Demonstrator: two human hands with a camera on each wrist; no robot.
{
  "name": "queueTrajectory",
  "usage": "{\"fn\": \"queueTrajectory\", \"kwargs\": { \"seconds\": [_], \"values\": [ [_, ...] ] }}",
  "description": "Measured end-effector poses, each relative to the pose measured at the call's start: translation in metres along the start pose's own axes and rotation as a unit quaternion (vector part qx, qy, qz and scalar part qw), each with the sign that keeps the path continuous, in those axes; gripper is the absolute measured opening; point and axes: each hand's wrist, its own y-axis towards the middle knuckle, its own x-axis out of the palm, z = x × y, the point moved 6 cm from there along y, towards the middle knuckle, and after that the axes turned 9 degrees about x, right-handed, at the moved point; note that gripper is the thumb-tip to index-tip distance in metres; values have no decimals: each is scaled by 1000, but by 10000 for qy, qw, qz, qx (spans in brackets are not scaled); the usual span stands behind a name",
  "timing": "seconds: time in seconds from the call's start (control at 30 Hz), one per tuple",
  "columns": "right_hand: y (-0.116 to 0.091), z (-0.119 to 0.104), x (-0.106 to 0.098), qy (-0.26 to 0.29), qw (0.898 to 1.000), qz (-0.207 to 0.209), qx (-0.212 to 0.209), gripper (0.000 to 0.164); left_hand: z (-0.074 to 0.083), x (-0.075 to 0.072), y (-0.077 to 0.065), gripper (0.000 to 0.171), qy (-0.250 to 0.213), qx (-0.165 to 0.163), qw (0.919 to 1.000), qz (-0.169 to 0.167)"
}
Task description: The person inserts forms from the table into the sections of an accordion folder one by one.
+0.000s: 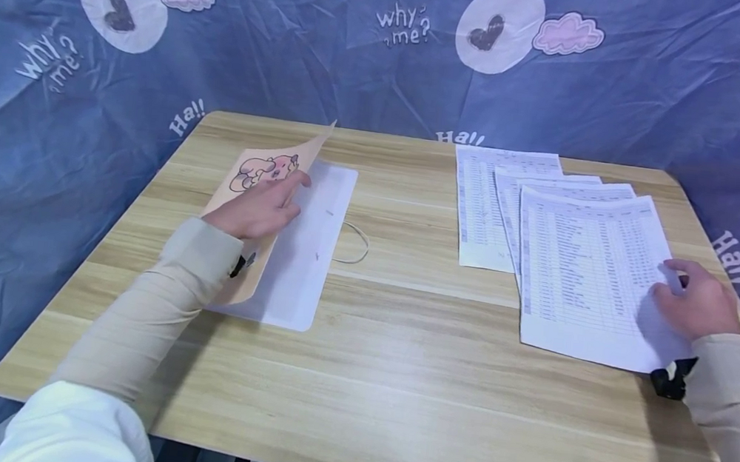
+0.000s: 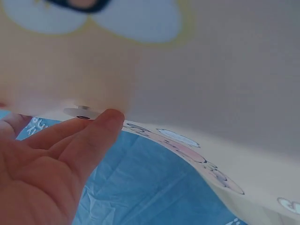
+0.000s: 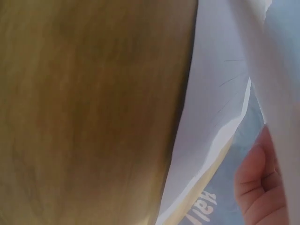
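A string-tie document folder with a peach, cartoon-printed cover [image 1: 231,201] lies at the left of the table, its cover raised over a white inside [image 1: 304,254]. My left hand [image 1: 257,204] holds the cover by its free edge. In the left wrist view its fingertips [image 2: 112,119] meet that edge beside a small round button [image 2: 77,112]. At the right, several printed sheets lie fanned out. My right hand [image 1: 701,300] grips the right edge of the front sheet [image 1: 586,274]. Curled fingers [image 3: 253,180] show behind lifted paper [image 3: 262,56] in the right wrist view.
A thin cord loop [image 1: 363,245] sticks out from the folder's right side. The rearmost sheet [image 1: 479,212] lies near the table's back edge. Blue printed fabric [image 1: 333,56] hangs behind and beside the wooden table [image 1: 395,382].
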Motion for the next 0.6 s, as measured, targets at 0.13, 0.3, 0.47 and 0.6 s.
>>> {"fn": "queueTrajectory", "kwargs": {
  "seconds": [0.13,0.3,0.47,0.6],
  "values": [
    [-1,-3,0,7,10000,-26,-6,56,-1,-6,-2,45,-61,-83,9999,61],
    [-2,-4,-1,3,10000,-61,32,57,0,-14,-3,47,-94,-140,9997,177],
    [-2,-7,-3,27,10000,-15,4,57,-2,-19,-5,48,-259,-207,9990,284],
    [-2,-11,-4,71,9998,70,-146,54,-3,-23,-8,47,-494,-148,9977,430]
  ]
}}
